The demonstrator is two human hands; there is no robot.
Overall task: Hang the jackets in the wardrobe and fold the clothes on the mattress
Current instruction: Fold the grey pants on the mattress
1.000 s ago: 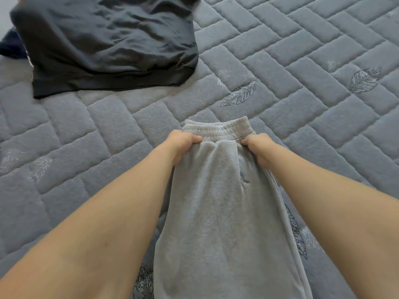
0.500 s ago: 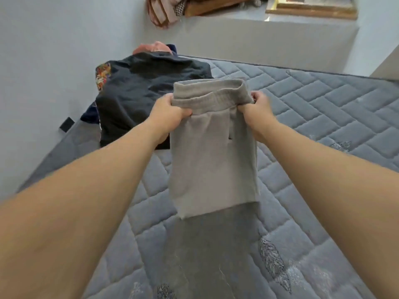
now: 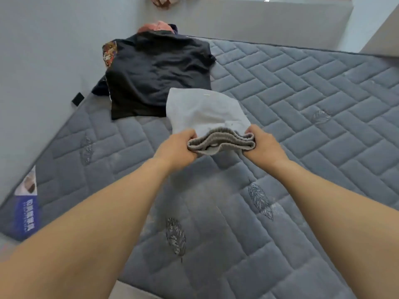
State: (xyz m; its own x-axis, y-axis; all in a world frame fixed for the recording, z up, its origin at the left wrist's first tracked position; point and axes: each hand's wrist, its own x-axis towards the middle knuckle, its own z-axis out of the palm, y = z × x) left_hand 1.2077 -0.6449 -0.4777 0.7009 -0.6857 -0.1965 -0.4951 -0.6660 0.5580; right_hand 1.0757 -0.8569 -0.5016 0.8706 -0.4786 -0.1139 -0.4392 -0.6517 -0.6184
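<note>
1. My left hand point(image 3: 177, 145) and right hand point(image 3: 262, 143) pinch the grey sweatpants point(image 3: 207, 117) at the waistband ends, above the mattress point(image 3: 302, 104).
2. I keep the edges level and lower it flat beside the black shirt point(image 3: 157, 70).

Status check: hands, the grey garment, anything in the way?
Left hand and right hand each grip the waistband. Grey garment lifted above the mattress. Black garment lies just beyond, close.
</note>
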